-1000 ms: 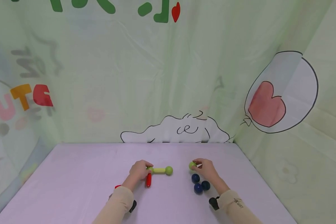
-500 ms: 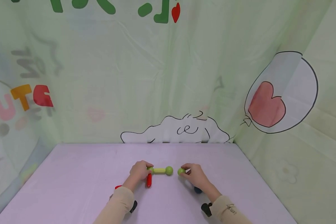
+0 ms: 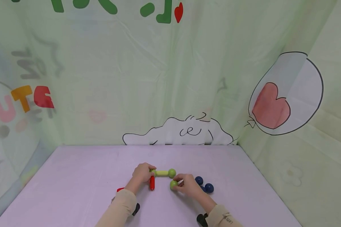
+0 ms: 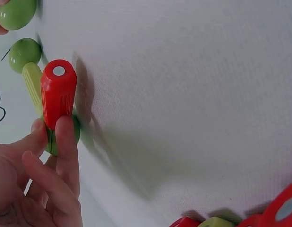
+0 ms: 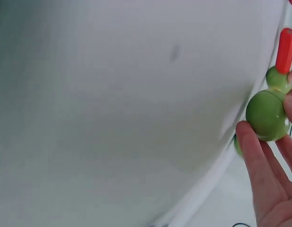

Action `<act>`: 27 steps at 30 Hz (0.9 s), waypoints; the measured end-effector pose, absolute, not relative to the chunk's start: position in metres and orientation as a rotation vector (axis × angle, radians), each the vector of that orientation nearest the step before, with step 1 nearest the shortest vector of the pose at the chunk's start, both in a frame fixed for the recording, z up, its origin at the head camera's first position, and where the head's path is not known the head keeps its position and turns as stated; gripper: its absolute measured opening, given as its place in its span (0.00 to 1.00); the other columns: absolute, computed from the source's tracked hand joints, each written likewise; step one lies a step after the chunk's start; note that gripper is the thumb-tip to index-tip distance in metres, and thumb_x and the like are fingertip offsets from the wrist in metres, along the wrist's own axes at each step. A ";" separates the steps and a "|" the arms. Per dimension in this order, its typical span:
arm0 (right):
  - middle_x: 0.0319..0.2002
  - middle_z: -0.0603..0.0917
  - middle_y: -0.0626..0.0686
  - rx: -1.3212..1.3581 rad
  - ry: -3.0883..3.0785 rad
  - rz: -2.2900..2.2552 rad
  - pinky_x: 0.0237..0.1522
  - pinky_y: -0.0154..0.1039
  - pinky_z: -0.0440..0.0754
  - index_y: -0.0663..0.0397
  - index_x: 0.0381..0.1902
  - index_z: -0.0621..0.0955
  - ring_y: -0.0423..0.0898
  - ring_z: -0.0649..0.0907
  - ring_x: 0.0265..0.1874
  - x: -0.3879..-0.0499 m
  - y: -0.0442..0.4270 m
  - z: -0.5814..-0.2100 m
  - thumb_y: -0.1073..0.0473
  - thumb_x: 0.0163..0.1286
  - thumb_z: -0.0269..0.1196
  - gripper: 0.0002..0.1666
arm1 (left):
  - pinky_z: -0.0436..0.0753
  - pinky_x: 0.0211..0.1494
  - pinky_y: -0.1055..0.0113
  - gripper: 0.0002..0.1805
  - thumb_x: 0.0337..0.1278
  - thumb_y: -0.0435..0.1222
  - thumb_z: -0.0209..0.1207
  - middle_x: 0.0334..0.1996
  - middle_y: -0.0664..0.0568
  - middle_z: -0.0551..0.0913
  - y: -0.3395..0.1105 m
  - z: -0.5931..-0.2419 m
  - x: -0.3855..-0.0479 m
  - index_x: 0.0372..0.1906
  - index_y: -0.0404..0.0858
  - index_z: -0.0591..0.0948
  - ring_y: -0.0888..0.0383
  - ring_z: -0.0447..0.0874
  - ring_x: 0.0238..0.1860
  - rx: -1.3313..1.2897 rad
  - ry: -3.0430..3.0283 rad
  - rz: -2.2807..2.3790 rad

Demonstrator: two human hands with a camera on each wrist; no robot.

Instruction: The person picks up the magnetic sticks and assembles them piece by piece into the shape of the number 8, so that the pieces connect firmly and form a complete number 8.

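Note:
My left hand (image 3: 142, 172) pinches a green ball (image 4: 76, 127) at the corner of a small build of magnetic-looking balls and rods. From that ball a yellow-green rod (image 3: 162, 173) runs right to another green ball (image 3: 171, 173), and a red rod (image 3: 152, 183) points toward me. Between thumb and fingertips, my right hand (image 3: 188, 186) holds a loose green ball (image 3: 174, 185), just in front of the build's right-hand ball and beyond the red rod's right side. In the right wrist view this held ball (image 5: 267, 115) partly covers the build behind it.
Dark blue balls (image 3: 209, 188) lie right of my right hand, one partly hidden by it. Red and yellow-green rods (image 4: 217, 222) lie near my left forearm, mostly covered by the sleeve in the head view. A printed curtain (image 3: 170, 78) stands behind the pale table (image 3: 88, 164).
My right hand has carried the green ball leftward from beside the blue balls, then toward me, to the front of the build's right end. The left hand has stayed almost still.

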State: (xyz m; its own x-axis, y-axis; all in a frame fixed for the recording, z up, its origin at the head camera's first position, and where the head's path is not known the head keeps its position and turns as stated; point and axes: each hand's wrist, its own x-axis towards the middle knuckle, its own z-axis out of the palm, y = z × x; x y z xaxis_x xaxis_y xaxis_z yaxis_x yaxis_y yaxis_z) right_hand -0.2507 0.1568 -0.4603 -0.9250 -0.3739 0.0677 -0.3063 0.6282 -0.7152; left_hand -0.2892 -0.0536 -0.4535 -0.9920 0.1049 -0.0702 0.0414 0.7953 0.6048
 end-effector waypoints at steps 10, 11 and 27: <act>0.33 0.81 0.53 -0.571 2.630 -1.203 0.30 0.32 0.79 0.63 0.37 0.80 0.44 0.81 0.27 -0.245 0.139 -0.456 0.67 0.50 0.69 0.14 | 0.68 0.18 0.73 0.14 0.52 0.34 0.62 0.39 0.48 0.80 -0.055 -0.452 -0.290 0.46 0.43 0.83 0.63 0.70 0.11 0.151 2.858 0.981; 0.33 0.81 0.53 -0.566 2.620 -1.204 0.30 0.33 0.79 0.63 0.36 0.80 0.44 0.80 0.27 -0.244 0.137 -0.455 0.67 0.50 0.69 0.14 | 0.69 0.18 0.72 0.14 0.52 0.34 0.62 0.39 0.48 0.80 -0.055 -0.452 -0.290 0.46 0.43 0.83 0.62 0.71 0.11 0.150 2.854 0.983; 0.30 0.82 0.50 -0.462 2.564 -1.205 0.31 0.36 0.79 0.60 0.32 0.80 0.44 0.80 0.29 -0.237 0.112 -0.453 0.65 0.49 0.70 0.12 | 0.67 0.18 0.72 0.14 0.54 0.35 0.60 0.33 0.51 0.79 -0.054 -0.448 -0.291 0.47 0.44 0.83 0.62 0.71 0.12 0.113 2.813 0.946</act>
State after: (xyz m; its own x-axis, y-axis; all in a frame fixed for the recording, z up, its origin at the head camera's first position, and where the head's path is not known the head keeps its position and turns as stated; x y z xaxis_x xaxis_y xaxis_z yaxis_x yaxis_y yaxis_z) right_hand -0.2369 0.1117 -0.4529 -0.9125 -0.3950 -0.1069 -0.1698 0.6032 -0.7793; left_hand -0.2907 -0.0543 -0.4482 -0.9824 0.1258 -0.1380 0.0169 0.7956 0.6056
